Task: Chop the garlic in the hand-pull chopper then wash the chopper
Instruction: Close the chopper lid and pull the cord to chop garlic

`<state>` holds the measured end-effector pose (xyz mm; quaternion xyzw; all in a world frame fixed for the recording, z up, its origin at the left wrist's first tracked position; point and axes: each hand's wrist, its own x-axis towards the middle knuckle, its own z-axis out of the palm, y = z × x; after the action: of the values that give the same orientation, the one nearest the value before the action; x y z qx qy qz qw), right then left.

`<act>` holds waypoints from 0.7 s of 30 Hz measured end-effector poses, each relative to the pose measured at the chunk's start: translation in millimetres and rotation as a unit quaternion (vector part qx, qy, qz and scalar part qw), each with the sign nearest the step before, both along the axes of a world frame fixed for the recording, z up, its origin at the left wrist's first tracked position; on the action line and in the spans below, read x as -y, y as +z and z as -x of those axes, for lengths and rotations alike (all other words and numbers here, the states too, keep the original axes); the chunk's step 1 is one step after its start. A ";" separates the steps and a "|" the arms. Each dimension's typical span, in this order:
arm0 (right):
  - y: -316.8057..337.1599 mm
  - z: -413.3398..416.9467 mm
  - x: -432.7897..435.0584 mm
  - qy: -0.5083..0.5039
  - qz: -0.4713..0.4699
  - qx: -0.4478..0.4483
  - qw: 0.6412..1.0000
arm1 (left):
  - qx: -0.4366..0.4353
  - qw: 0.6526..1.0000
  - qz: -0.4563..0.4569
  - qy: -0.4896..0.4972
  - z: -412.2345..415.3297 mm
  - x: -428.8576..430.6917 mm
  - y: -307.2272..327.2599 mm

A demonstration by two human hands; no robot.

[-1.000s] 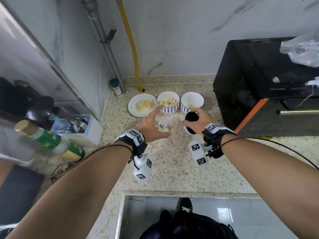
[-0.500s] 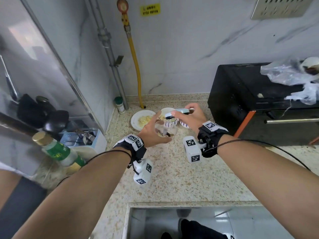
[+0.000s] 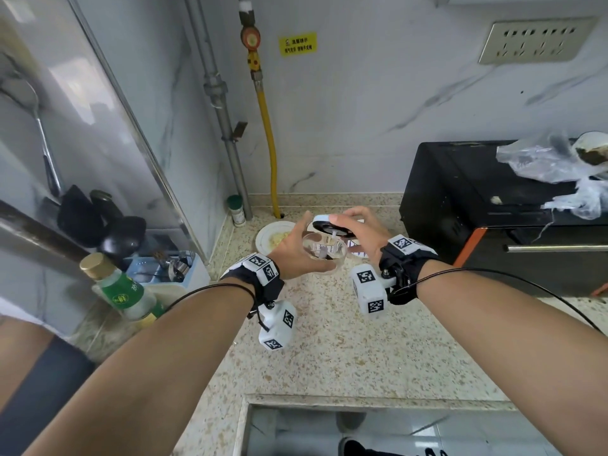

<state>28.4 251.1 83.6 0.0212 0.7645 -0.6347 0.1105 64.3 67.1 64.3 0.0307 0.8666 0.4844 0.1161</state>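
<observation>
grip on left (image 3: 297, 255) cups chopper bowl (image 3: 324, 251), right grip (image 3: 360, 233) holds lid (image 3: 329, 228) above.

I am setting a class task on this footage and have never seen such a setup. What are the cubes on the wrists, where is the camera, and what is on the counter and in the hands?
No machine here: a person works bare-handed, filmed by a camera on their head that looks down. The black wristbands carry white cubes with square printed patterns, probably for tracking. The left hand holds the clear chopper cup; the right hand holds its lid tilted over it. On the speckled counter stand a plate of chopped garlic, a green-capped jar and a black oven.
</observation>
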 end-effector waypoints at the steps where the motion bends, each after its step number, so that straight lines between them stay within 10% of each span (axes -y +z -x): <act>1: 1.1 -0.4 0.8 0.005 0.003 -0.001 1.000 | 0.000 1.000 0.003 -0.001 0.4 0.3 1.1; 21: -5.9 1.4 11.6 0.117 -0.051 -0.090 0.988 | 0.023 0.999 0.037 0.030 5.8 -1.0 11.3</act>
<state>27.1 239.5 77.7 -0.1204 0.7999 -0.5768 0.1136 58.4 68.2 75.6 -0.0110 0.8814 0.4561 0.1224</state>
